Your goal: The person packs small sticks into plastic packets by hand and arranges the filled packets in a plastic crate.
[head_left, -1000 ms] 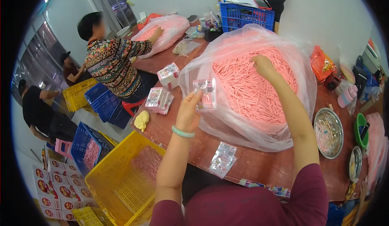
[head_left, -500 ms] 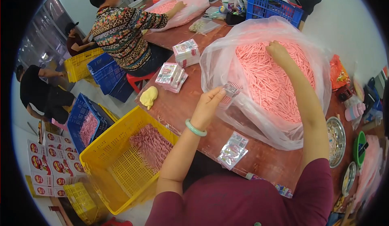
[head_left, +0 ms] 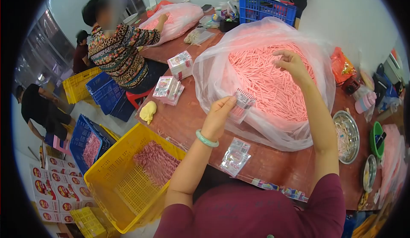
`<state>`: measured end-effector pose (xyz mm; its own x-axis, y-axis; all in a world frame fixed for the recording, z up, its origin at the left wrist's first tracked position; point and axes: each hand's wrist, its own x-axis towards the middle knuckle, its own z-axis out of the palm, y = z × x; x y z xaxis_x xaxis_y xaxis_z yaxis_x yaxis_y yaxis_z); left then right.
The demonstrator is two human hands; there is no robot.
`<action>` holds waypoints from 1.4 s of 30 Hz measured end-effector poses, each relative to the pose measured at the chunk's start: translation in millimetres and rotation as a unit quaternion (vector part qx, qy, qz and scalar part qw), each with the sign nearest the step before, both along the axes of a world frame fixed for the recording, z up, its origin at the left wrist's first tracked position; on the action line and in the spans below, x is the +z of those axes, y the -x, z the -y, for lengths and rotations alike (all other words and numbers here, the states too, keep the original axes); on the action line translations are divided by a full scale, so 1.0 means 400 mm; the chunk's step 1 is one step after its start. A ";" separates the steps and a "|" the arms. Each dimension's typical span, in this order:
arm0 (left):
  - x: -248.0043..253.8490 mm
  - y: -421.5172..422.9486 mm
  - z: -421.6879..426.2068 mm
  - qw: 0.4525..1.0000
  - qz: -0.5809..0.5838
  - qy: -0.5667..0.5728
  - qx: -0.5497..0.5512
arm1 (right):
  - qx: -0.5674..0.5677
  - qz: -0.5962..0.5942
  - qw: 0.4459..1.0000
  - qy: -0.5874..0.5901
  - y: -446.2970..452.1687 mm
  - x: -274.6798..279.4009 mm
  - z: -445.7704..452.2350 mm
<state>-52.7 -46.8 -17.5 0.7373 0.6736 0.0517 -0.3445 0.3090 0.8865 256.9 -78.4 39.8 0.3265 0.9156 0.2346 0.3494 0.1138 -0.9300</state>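
My left hand [head_left: 218, 115], with a pale green bangle at the wrist, pinches a small clear printed packet [head_left: 242, 106] by its edge, in front of the big bag. My right hand [head_left: 291, 66] hovers over the heap of thin pink sticks [head_left: 271, 84], fingers curved and apart, with nothing visible in them. The heap fills a large translucent plastic bag [head_left: 209, 73] that lies wide open on the red-brown table [head_left: 188, 122]. Closer to my body, flat printed packets [head_left: 235, 157] overlap on the tabletop.
Stacks of packets [head_left: 167, 88] stand left of the bag, beside a yellow lump [head_left: 148, 112]. A yellow crate [head_left: 124, 182] at my left holds pink-filled packs. Metal bowls [head_left: 356, 142] sit at the right. Across the table a person [head_left: 121, 50] reaches into another bag [head_left: 183, 22].
My right hand has lifted off the pink sticks and its fingers have spread. The packet in my left hand shows more of its face. The whole view has shifted slightly.
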 end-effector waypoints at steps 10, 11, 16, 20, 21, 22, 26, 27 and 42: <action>-0.002 -0.064 0.045 1.000 -0.004 -0.010 -0.023 | 0.076 -0.123 0.986 -0.081 0.169 0.048 0.155; 0.004 -0.069 0.051 1.000 -0.003 -0.011 -0.024 | 0.074 -0.121 0.987 -0.080 0.180 0.050 0.163; 0.032 -0.085 0.077 0.999 0.000 -0.006 -0.036 | 0.070 -0.119 0.988 -0.067 0.218 0.040 0.179; 0.034 -0.103 0.085 1.000 0.004 0.000 -0.028 | 0.062 -0.128 0.988 -0.054 0.247 0.014 0.174; 0.030 -0.105 0.083 1.000 0.008 0.003 -0.028 | 0.060 -0.118 0.990 -0.051 0.253 0.005 0.174; 0.030 -0.106 0.084 0.999 0.019 0.016 -0.027 | 0.059 -0.107 0.991 -0.048 0.259 -0.005 0.172; 0.030 -0.109 0.084 0.995 0.060 0.073 -0.011 | 0.064 0.048 0.995 -0.064 0.273 -0.062 0.160; 0.027 -0.109 0.083 0.994 0.070 0.089 -0.004 | 0.056 0.075 0.994 -0.059 0.271 -0.064 0.159; 0.054 0.353 -0.053 0.829 -0.183 -0.483 0.215 | 0.258 0.272 0.923 -0.083 0.566 0.053 0.062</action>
<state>-194.0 -25.6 4.2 0.5245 0.6528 0.5466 0.1081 -0.6878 0.7178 30.4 -103.2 60.9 -0.3507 0.8526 0.3874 0.6186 0.5215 -0.5878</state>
